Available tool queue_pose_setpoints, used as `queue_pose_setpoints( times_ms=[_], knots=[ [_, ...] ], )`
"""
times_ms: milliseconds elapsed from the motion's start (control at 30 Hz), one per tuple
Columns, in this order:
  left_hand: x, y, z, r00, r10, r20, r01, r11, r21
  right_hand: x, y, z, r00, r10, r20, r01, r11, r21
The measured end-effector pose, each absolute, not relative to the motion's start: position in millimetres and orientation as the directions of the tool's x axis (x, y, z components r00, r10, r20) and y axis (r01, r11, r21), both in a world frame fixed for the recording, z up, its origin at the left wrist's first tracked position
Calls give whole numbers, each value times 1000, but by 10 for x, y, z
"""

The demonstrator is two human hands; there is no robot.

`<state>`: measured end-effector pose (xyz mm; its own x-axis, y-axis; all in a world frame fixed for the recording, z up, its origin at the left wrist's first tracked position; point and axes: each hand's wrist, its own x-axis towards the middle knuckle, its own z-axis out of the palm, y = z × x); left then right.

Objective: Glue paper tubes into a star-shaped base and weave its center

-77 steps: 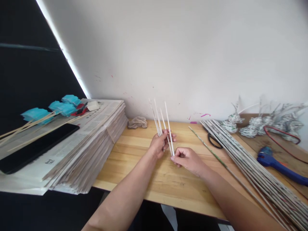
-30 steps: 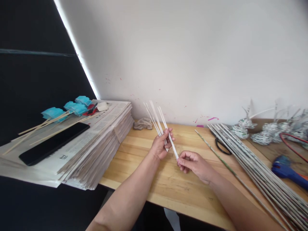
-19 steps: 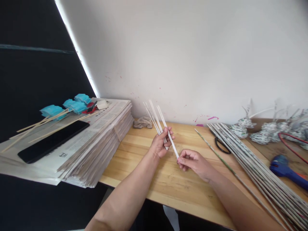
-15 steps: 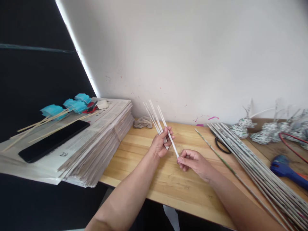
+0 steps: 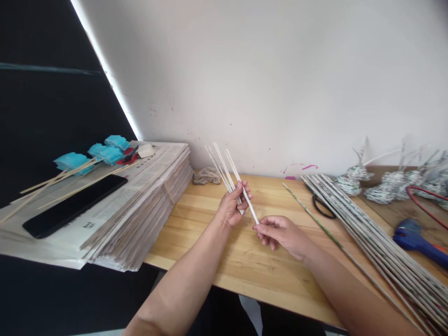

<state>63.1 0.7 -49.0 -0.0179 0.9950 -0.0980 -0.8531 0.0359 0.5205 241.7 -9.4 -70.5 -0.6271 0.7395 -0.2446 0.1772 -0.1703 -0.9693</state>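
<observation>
The bare left forearm and right forearm reach forward and inward. The left hand, slightly farther forward, curls in a grip, thumb uppermost; the right hand, near it, pinches between thumb and fingertips.

A wooden table bears 1 newspaper stack, cloth, rods.

Site: a craft workshop, by appearance. Evidence: wooden bench, back edge along white wall bearing pink marks; newspaper stack at left end; sheaf of slender rods, right, reaching back edge; woven forms near back edge, far right.
</observation>
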Motion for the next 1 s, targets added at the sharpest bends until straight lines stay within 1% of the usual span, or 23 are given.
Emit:
queue_pose_setpoints(
  times_ms=[200, 333, 433, 567, 633, 1000],
  knots=[
    [631, 13, -491, -39, 994, -104, -841, 23, 540, 2400, -85, -719, -607, 746, -275, 220, -175, -960],
    [635, 12, -481, -63, 992, -107, -836, 6, 549, 2401, -97, -754, -598, 756, -267, 255, -136, -957],
    [640, 14, -482, -80, 990, -117, -828, -1, 561, 2407, -117, -757, -584, 783, -214, 263, -66, -962],
    [649, 25, -513, -94, 988, -122, -811, -5, 585, 2402, -135, -727, -556, 823, -111, 292, 69, -954],
    [656, 29, -541, -91, 989, -113, -797, -4, 604, 2395, -133, -722, -551, 830, -88, 311, 106, -945],
    [705, 11, -606, -2, 999, -43, -734, 28, 679, 2409, -97, -773, -537, 834, -123, 315, 63, -947]
  ],
)
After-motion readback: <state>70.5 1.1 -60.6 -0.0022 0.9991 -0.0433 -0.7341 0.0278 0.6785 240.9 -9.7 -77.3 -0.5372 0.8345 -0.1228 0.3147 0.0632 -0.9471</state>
